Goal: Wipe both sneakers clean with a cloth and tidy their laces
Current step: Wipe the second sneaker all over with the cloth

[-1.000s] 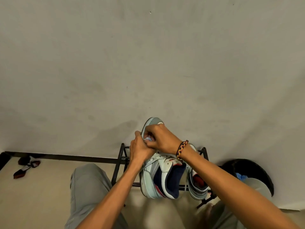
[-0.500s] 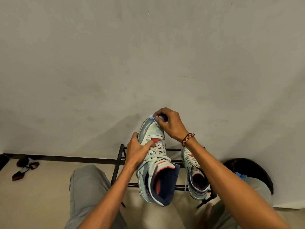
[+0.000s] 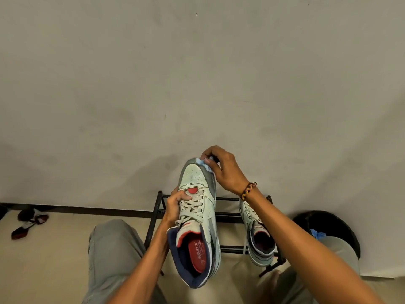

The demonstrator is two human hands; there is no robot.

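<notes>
A plain grey wall (image 3: 197, 73) fills most of the view, with pale floor (image 3: 54, 249) below it. Against the wall stands a black metal shoe rack (image 3: 228, 216), and to the right of it a dark round bin (image 3: 341, 227) with something blue inside. The person's knees in grey trousers (image 3: 109, 260) frame the lower edge.

The held sneaker (image 3: 197, 216) is lifted in front of the rack, toe up and away, opening towards the camera. The left hand (image 3: 175, 207) grips it at the side of the lace area, fingers curled over the upper by the red tab. The right hand (image 3: 221, 170) pinches a small light-blue cloth (image 3: 205, 163) and presses it onto the right edge of the toe cap. The second sneaker (image 3: 256, 233) sits on the rack, just right of the held one and partly behind the right forearm.

Judged from this, the task is in its first half — wiping of the first shoe is under way at the toe. The toe cap looks fairly clean, though I cannot tell how much of the sides or sole is done. The second sneaker looks untouched, a lace end (image 3: 245, 244) trailing down over the rack bar. The laces (image 3: 192, 207) on the held shoe are threaded but loose, so tidying on both shoes seems left to do

A dark sandal (image 3: 28, 222) lies far left on the floor
</notes>
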